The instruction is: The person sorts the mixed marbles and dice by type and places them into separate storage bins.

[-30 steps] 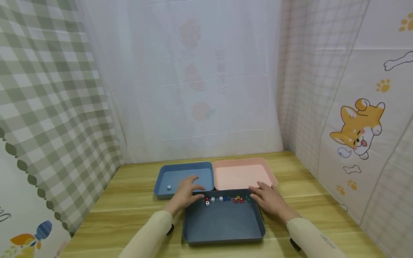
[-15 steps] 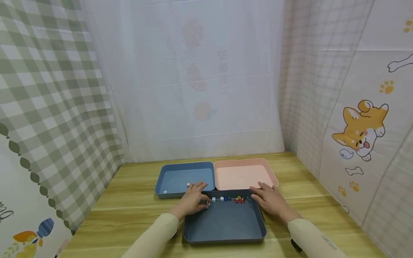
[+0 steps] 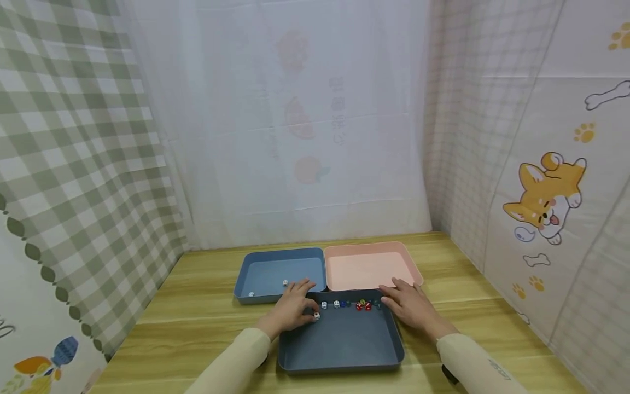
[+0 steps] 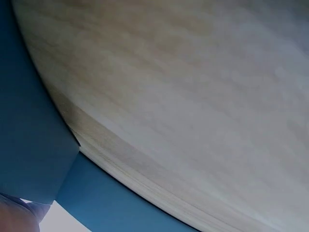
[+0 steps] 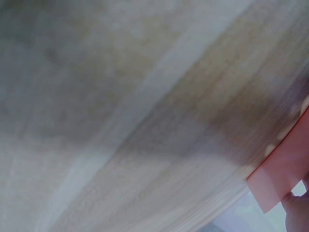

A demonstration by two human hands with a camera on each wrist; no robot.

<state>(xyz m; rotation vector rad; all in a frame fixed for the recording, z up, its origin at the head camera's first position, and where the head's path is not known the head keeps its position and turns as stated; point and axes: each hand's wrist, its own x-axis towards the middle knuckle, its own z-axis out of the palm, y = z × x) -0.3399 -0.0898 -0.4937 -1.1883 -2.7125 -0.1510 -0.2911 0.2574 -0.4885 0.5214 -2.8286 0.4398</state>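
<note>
My left hand reaches over the back left corner of the dark grey tray. Its thumb and forefinger pinch a white die at the tray's left side. My right hand lies with fingers spread over that tray's back right corner, fingertips by the pink tray's front rim. Along the back wall of the dark tray sit white dice, a blue die, red dice, a yellow-green die and dark green dice. In the blue tray, one white die and another white die lie apart.
Behind the dark tray stand the blue tray at left and the pink tray at right, side by side. All rest on a wood-grain table. Cloth curtains close off the back and both sides.
My left hand has come from the blue tray's front edge to the dark tray and taken hold of a white die, shifting it slightly frontward. Two dice now show in the blue tray. The right hand stays put.
</note>
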